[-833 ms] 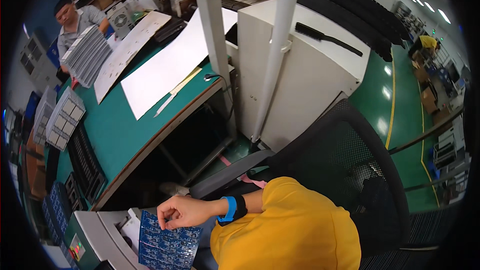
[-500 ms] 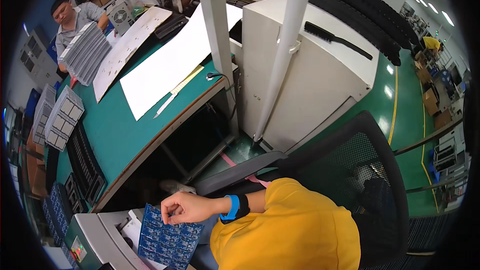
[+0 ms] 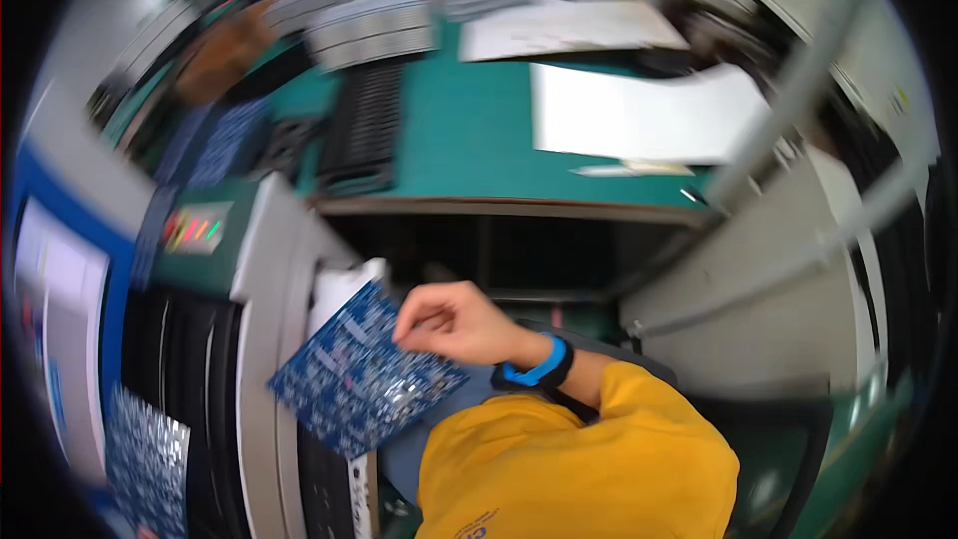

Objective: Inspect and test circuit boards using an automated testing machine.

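Green tabletop [image 3: 469, 140]: farthest from me
Middle blue board [image 3: 349, 384]: tilted, near the lap
Left blue board [image 3: 148, 454]: lower left, blurred
Right hand [image 3: 457, 324]: I see fingertips pinching middle blue board's edge
Left hand [image 3: 147, 532]: barely visible; grip, I can't tell

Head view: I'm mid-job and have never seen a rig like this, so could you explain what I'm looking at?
There is no robot here, just a person's bare hands. The picture comes from the left of two fisheye cameras worn on the head, looking down, so straight edges bend near the rim.

The right hand, with a blue and black wristband, appears to pinch a blue circuit board near its edge. What may be a bit of the left hand shows at the bottom edge, by a second board; its grip can't be told.

On the green table lie a white sheet, black trays and pale stacked panels, all somewhat blurred.
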